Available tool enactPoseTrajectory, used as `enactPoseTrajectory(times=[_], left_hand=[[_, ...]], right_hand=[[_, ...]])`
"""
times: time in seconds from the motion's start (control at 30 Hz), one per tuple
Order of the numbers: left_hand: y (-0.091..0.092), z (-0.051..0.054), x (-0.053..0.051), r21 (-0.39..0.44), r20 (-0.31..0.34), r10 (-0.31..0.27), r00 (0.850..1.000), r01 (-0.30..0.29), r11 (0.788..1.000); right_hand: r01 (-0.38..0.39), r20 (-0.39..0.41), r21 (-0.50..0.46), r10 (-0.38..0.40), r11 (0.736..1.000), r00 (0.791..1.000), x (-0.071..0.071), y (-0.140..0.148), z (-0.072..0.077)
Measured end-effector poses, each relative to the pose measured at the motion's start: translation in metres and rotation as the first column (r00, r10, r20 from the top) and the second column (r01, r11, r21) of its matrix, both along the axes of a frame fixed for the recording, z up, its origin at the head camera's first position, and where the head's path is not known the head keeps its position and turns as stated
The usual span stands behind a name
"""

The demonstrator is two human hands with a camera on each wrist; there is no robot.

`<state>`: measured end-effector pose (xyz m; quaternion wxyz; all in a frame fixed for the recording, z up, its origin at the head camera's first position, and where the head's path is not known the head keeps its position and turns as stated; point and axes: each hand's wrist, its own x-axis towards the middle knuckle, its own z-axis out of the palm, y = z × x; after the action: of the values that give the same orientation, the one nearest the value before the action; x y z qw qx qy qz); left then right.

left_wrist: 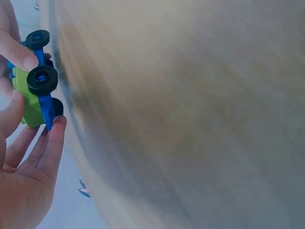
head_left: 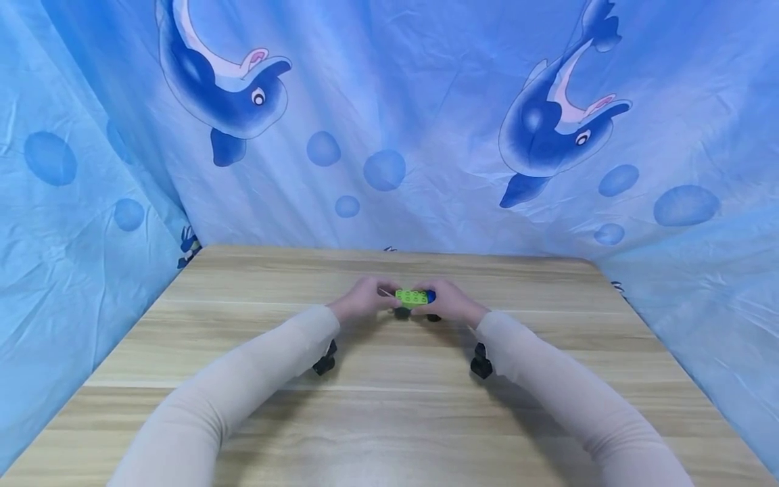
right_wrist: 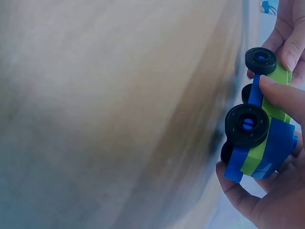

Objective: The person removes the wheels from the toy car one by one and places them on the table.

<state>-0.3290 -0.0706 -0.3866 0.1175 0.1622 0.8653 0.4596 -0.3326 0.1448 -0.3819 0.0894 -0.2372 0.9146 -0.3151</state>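
Note:
Both hands hold one toy car of building blocks between them, near the table's far side. In the head view its studded green top (head_left: 412, 297) shows, with dark wheels below. My left hand (head_left: 366, 298) grips one end; in the left wrist view its thumb and fingertips touch the green block (left_wrist: 32, 107) and blue base. My right hand (head_left: 449, 302) grips the other end, where a blue block (right_wrist: 277, 145) sits on the green one. In the right wrist view the thumb presses the car's side between two black wheels (right_wrist: 247, 126).
The wooden table (head_left: 389, 419) reaches back to a blue curtain (head_left: 426, 122) printed with dolphins and bubbles, which also hangs at both sides. Black devices (head_left: 325, 360) are on both wrists, below the light sleeves.

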Motion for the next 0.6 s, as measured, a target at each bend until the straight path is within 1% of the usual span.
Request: enactPoseTrajectory(times=[0.1,0.17,0.27,0.33,0.6], left_hand=[[0.001,0.004,0.001,-0.013,-0.027,0.022,0.999,-0.022,1.0],[0.001,0.008,0.001,-0.025,-0.065,0.028,0.997,-0.03,0.999],[0.002,0.013,0.001,-0.03,-0.116,0.014,0.993,-0.017,0.999],[0.001,0.017,0.001,-0.031,-0.136,0.0,0.991,-0.004,1.0],[0.001,0.045,0.006,-0.054,-0.178,-0.033,0.983,0.023,0.998]], right_hand=[[0.0,-0.01,-0.007,0.0,1.0,1.0,0.001,0.002,0.004],[-0.003,-0.016,-0.01,0.002,1.0,1.0,0.001,0.003,0.009],[-0.015,-0.014,-0.005,0.015,1.0,1.0,0.002,0.003,0.015],[-0.025,-0.001,-0.008,0.025,1.0,1.0,0.003,0.004,0.019],[-0.08,0.053,-0.041,0.082,0.996,0.995,0.015,0.001,0.038]])
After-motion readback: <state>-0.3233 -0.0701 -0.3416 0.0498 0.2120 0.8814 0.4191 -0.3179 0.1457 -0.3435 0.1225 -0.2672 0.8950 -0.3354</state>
